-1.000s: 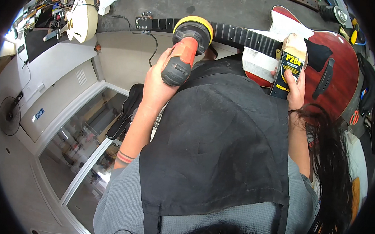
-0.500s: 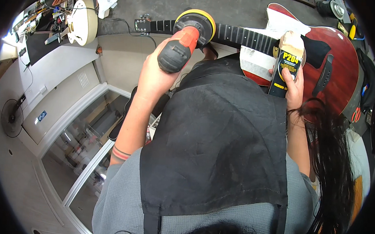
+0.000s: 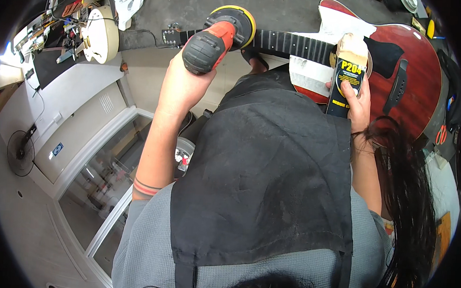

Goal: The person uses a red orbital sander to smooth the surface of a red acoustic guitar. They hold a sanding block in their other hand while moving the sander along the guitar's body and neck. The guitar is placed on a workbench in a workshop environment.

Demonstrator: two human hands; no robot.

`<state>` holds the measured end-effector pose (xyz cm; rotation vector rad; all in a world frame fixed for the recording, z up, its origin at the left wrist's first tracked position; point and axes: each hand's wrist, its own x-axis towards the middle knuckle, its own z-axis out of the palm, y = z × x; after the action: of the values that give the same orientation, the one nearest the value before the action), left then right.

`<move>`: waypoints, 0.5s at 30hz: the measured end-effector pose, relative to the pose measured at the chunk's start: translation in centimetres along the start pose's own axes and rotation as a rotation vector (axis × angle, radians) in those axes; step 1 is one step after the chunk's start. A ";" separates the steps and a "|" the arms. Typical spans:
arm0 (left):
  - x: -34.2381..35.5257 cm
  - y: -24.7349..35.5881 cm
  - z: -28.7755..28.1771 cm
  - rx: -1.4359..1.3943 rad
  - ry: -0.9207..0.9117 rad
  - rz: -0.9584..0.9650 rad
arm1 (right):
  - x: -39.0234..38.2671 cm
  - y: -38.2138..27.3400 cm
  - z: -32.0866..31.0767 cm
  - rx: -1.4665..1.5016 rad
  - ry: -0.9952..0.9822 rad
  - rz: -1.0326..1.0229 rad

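My left hand point(image 3: 184, 85) is wrapped round the grip of a red and black power polisher point(image 3: 209, 48). Its round, yellow-edged pad point(image 3: 242, 25) is over the fretted neck point(image 3: 284, 43) of a guitar; whether they touch, I cannot tell. In my right hand point(image 3: 361, 103) is a black squeeze bottle point(image 3: 340, 95) with yellow lettering and a pale, stained top, held above the dark red guitar body point(image 3: 424, 75). White masking sheet point(image 3: 310, 75) covers part of the body beside the neck, and another white piece point(image 3: 341, 25) lies on its far side.
The guitar rests along the near edge of a dark workbench point(image 3: 174, 13). A cream guitar body point(image 3: 104, 35) and scattered tools stand at the left. Red-handled scissors point(image 3: 441, 135) lie at the right. A bin point(image 3: 185, 150) is beside my left forearm, and a wall fan point(image 3: 20, 153) is far left.
The polisher has shifted slightly left and away from me in my left hand. My right hand still holds the bottle over the guitar. The whole view has shifted a little.
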<state>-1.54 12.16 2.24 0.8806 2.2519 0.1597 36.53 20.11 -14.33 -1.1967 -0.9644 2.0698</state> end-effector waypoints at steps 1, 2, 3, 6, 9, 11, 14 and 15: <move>0.0 0.2 0.1 0.006 -0.004 0.014 | 0.0 0.0 0.0 0.002 -0.001 -0.003; 0.0 0.5 0.1 0.014 -0.008 0.029 | 0.0 -0.1 0.1 0.001 0.005 0.001; 0.0 0.7 0.1 0.022 -0.013 0.044 | -0.1 -0.1 0.2 -0.001 0.011 0.005; 0.3 1.0 0.0 0.021 -0.040 -0.007 | -0.1 -0.3 0.2 -0.002 0.020 0.018; 0.3 0.2 0.2 0.060 -0.047 0.074 | -0.1 -0.7 0.5 0.002 0.020 0.020; 0.2 0.6 0.4 0.023 -0.036 0.042 | -0.1 -0.7 0.5 0.000 0.016 0.017; -0.2 1.0 0.3 0.023 -0.042 0.044 | 0.0 -0.6 0.4 -0.007 0.012 0.015; -0.4 1.0 0.3 0.030 -0.049 0.054 | 0.0 -0.6 0.3 -0.005 0.013 0.016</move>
<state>-0.60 12.67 2.57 0.9517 2.1911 0.1285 36.30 20.37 -13.75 -1.2222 -0.9574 2.0705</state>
